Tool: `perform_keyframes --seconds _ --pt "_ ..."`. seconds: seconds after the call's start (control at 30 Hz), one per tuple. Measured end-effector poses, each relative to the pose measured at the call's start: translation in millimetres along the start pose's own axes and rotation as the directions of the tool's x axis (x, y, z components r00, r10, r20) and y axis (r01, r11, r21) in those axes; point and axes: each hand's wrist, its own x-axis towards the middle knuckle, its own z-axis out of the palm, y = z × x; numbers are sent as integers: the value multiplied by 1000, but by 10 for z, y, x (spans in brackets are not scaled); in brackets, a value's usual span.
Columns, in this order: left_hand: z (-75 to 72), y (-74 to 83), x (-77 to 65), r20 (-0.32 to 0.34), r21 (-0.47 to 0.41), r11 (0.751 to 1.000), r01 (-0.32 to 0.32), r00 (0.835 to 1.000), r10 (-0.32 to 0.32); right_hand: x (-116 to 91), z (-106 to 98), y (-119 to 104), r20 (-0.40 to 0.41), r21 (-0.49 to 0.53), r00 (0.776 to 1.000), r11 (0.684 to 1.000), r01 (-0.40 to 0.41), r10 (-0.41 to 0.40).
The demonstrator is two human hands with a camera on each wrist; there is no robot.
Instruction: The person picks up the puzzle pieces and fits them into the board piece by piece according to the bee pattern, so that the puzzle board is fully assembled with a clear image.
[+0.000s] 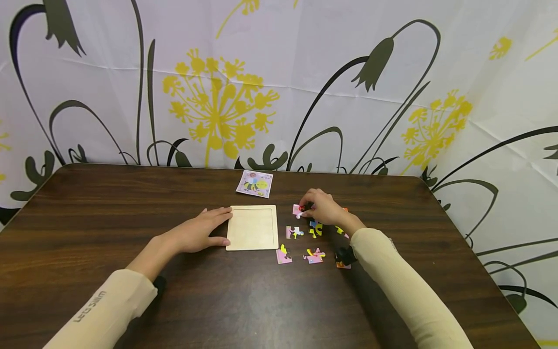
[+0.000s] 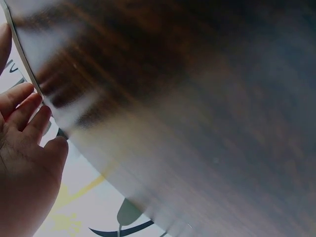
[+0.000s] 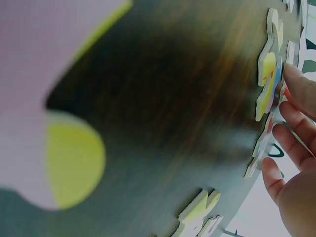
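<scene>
My left hand (image 1: 201, 230) rests against the left edge of a square, pale wooden puzzle tray (image 1: 253, 229), thumb low and fingers extended near its upper corner. Its fingers also show at the left of the left wrist view. To the right of the tray my right hand (image 1: 323, 207) reaches over the farthest row of jigsaw pieces. Thumb and forefinger pinch a pink puzzle piece (image 1: 297, 211) with a red patch at its right side. In the right wrist view the right hand (image 3: 298, 133) is beside thick-edged pieces, and part of its grip is hidden.
Several puzzle pieces lie spread in rows, among them a yellow-and-black one (image 1: 316, 229), a pink corner piece (image 1: 284, 255) and a pink-and-yellow piece (image 1: 315, 256). Behind the tray lies a bee picture card (image 1: 255, 183). The dark wooden table (image 1: 183, 300) ends at a flowered curtain (image 1: 296, 97).
</scene>
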Motion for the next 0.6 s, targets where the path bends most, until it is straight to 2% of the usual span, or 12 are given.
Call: perform_keyframes --seconds 0.43,0.6 --pt "-3 -13 1 -5 14 1000 -9 1000 9 -21 -35 12 -15 28 998 998 65 -64" --pt "-4 -22 0 -6 19 1000 -10 1000 10 11 -68 -29 -45 63 992 990 123 -120"
